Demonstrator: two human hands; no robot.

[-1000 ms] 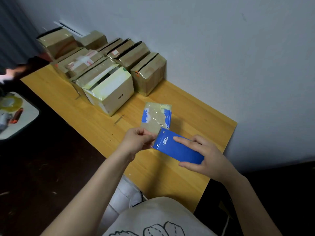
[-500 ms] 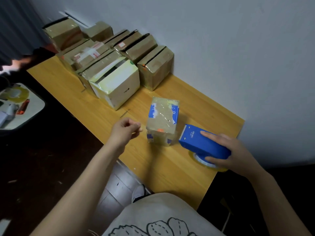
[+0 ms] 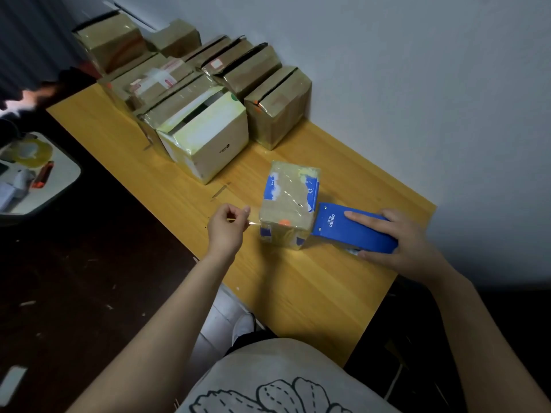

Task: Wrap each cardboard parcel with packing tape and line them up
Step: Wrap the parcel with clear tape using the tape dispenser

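Note:
A small brown cardboard parcel (image 3: pixel 287 201) with blue printed patches and shiny tape stands on the wooden table (image 3: pixel 298 281). My right hand (image 3: pixel 399 239) grips a blue tape dispenser (image 3: pixel 354 229), whose front end touches the parcel's right side. Just left of the parcel, my left hand (image 3: pixel 226 226) pinches the free end of a clear tape strip (image 3: pixel 253 223) that runs to the parcel's lower left corner. Several taped parcels (image 3: pixel 208 108) stand in rows at the back against the wall.
A white-topped stool or tray (image 3: pixel 35 174) with a tape roll and small items sits at the left, beyond the table. The wall runs along the table's far side. Bare wood lies in front of the parcel, near the table's front edge.
The parcel was set down on the table from my hands. My right hand brought the dispenser against its right side. My left hand now pinches a tape end by its left corner.

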